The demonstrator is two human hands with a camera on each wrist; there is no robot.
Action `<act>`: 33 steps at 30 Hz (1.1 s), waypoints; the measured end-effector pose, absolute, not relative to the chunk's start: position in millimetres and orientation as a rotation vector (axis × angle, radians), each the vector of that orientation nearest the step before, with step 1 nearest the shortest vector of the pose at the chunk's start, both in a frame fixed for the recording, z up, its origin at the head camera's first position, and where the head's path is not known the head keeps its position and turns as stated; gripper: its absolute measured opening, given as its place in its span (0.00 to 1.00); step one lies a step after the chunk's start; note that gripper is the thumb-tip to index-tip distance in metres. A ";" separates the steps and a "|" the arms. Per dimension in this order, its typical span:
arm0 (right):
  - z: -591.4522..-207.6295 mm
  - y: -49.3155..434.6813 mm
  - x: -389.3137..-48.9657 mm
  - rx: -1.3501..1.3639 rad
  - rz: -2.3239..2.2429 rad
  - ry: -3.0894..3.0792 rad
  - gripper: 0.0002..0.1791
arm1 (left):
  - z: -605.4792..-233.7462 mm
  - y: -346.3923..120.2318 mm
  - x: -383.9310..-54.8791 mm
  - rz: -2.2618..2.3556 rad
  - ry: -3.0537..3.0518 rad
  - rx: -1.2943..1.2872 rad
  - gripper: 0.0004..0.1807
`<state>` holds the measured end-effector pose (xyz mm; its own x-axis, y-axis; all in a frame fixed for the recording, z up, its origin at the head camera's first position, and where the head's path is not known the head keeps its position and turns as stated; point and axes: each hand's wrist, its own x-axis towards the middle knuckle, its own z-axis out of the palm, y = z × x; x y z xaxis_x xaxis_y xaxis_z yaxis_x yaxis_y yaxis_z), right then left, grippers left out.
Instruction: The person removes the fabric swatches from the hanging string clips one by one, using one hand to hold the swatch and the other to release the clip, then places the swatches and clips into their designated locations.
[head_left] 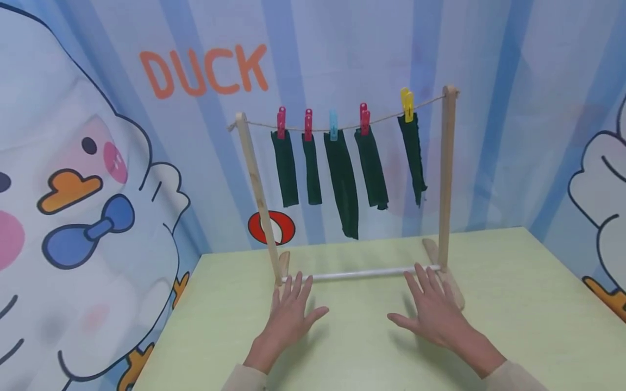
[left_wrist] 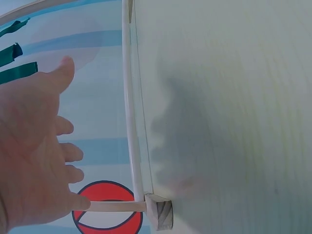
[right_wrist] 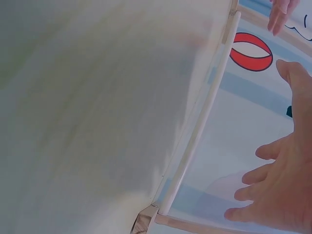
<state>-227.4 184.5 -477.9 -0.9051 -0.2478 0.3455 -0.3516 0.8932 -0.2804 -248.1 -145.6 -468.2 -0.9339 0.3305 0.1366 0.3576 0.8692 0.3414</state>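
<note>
A small wooden drying rack (head_left: 446, 179) stands on the table, a twine line strung between its two posts. From the line hang several dark green cloth strips (head_left: 343, 184), each held by a clothespin: red ones (head_left: 281, 124), a light blue one (head_left: 333, 126) and a yellow one (head_left: 408, 106). My left hand (head_left: 292, 315) is spread, palm down, in front of the rack's left foot. Near the right foot, my right hand (head_left: 432, 312) is likewise spread. Both hold nothing; the left wrist view shows the left hand's (left_wrist: 34, 146) fingers extended.
A white rod (head_left: 362, 273) joins the rack's posts low down. The pale yellow table (head_left: 352, 347) reaches back to a blue striped curtain (head_left: 342, 49) printed with ducks and a red-and-white ball (head_left: 286, 227).
</note>
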 end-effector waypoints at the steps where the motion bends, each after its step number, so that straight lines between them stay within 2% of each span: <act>1: -477.6 183.8 -227.7 0.456 0.497 -2.754 0.55 | -467.8 -146.2 -248.1 -0.576 -2.967 -0.548 0.46; 22: -440.8 147.9 -245.1 0.608 0.632 -2.469 0.47 | -437.8 -159.9 -249.9 -0.919 -2.855 -0.366 0.45; 33: -396.3 123.9 -262.9 0.700 0.621 -2.366 0.46 | -427.2 -166.4 -256.3 -1.006 -2.789 -0.297 0.45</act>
